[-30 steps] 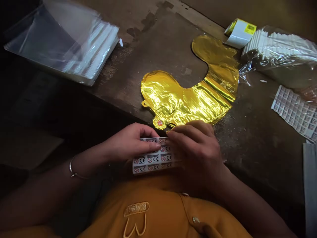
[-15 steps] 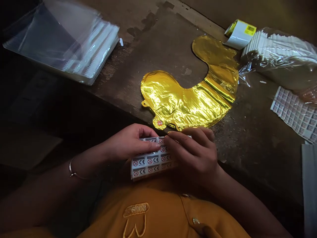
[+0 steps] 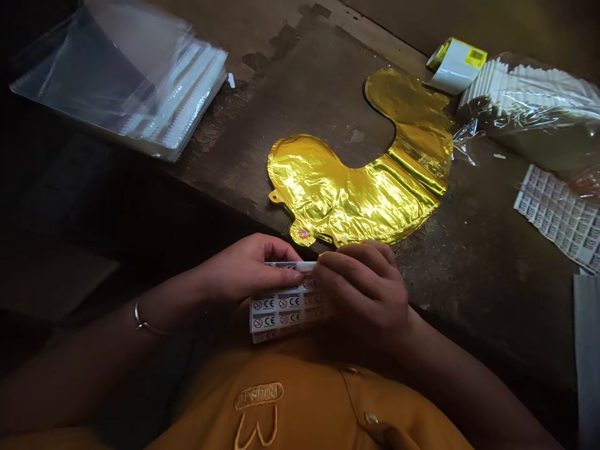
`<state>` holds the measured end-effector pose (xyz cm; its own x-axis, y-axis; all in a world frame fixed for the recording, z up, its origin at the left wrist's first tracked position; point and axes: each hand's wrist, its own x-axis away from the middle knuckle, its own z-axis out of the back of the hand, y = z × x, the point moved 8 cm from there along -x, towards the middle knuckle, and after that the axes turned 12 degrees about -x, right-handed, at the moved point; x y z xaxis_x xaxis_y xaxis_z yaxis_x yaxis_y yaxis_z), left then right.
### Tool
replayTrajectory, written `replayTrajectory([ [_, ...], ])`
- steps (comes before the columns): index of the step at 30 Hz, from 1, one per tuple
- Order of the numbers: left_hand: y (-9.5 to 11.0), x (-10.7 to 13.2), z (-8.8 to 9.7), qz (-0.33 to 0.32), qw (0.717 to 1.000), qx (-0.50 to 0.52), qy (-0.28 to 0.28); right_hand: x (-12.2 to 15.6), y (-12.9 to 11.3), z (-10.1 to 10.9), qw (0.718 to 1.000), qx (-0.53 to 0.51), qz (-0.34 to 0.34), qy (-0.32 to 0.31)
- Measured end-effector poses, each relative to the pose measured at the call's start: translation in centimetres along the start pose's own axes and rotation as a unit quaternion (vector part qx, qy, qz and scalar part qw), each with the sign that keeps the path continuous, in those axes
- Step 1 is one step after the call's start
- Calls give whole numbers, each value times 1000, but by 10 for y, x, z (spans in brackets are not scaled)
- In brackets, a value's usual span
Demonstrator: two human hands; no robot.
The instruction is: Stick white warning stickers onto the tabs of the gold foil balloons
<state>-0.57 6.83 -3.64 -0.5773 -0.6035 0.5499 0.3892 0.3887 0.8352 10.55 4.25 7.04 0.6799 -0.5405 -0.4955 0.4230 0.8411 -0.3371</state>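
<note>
1. Sticker sheet [image 3: 284, 309], printed with rows of CE and prohibition-sign labels: you hold it in front of your body, just above your orange shirt [image 3: 300, 400] and near the desk's front edge.
2. Left hand [image 3: 248, 269]: your grip is closed on the sheet's upper edge, with the fingers curled over the top. A thin bracelet [image 3: 143, 320] circles your wrist.
3. Right hand [image 3: 363, 290]: your grip is nearly closed at the sheet's top right, with the fingertips [image 3: 325, 259] just beside your left fingers. Your hand hides exactly what they pinch.
4. Gold foil balloon [image 3: 356, 194]: it lies flat on the dark wooden desk [image 3: 319, 81], just past your hands, with a small round sticker [image 3: 303, 234] on its lower lobe.
5. Farther along the desk, you have a stack of clear plastic bags [image 3: 117, 78] at upper left. At upper right are a label roll [image 3: 454, 65] with a yellow barcode and a plastic-wrapped white pleated stack [image 3: 525, 100]. A sheet of small printed labels [image 3: 560, 215] lies at right.
</note>
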Motion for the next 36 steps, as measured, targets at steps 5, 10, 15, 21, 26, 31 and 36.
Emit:
replayTrajectory([
  [5,38,23,21,-179,903,-357,158,-4,46,37,958,-124,-213,145],
  [10,62,45,13,-312,735,-556,232,-6,93,33,917,-131,-334,173],
  [15,48,24,4,-330,714,-596,162,-7,105,-11,915,-140,-368,89],
  [21,44,21,2,-338,683,-626,165,-7,105,-17,913,-140,-374,84],
  [26,52,26,0,-369,658,-624,204,-12,103,-22,907,-156,-385,61],
  [31,54,25,0,-369,651,-630,208,-13,103,-26,910,-142,-387,50],
  [36,55,26,0,-376,646,-629,215,-11,103,-28,911,-137,-385,46],
])
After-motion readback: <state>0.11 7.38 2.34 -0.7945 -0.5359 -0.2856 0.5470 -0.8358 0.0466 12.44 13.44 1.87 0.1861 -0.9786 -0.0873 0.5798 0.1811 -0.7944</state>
